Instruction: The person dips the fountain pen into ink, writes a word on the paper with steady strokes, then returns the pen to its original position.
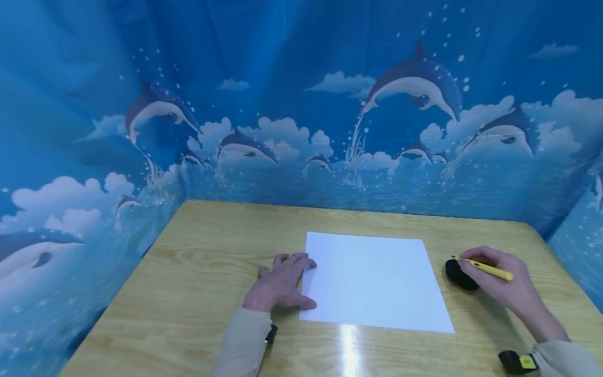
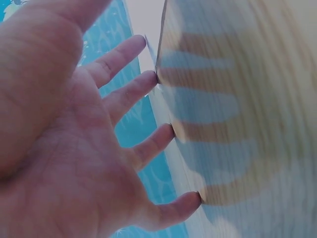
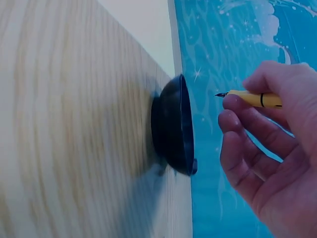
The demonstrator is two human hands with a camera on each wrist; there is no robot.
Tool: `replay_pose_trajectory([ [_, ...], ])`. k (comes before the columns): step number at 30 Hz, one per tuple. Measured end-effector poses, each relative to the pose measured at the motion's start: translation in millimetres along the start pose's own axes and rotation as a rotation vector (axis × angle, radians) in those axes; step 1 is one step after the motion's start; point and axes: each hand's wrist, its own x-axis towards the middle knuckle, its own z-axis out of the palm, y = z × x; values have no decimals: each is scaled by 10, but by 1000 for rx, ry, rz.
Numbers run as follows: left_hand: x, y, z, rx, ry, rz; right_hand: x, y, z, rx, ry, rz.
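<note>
A white sheet of paper lies flat on the wooden table. My left hand is at the paper's left edge, fingers spread, with the thumb and a fingertip on the sheet. In the left wrist view the other fingertips touch the wood. My right hand pinches a yellow fountain pen between thumb and fingers, over a small black bowl right of the paper. Seen from the right wrist, the metal nib points toward the bowl and stands apart from its rim.
The table reaches back to a blue curtain printed with dolphins, which also hangs along both sides. A dark wrist device with a yellow label sits by the right sleeve.
</note>
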Motion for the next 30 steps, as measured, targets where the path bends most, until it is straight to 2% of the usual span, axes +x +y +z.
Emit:
replay_pose_trajectory([
  [8,5,-8,10,0,2,-3,-50,-200,133,29,39,-70],
  [13,2,0,26,-4,7,-6,-62,-314,234,56,33,-81],
  [22,3,7,30,-3,13,-3,-25,-488,355,125,-33,-106],
  [30,-11,-16,29,-6,29,8,37,-619,463,97,-120,-123],
])
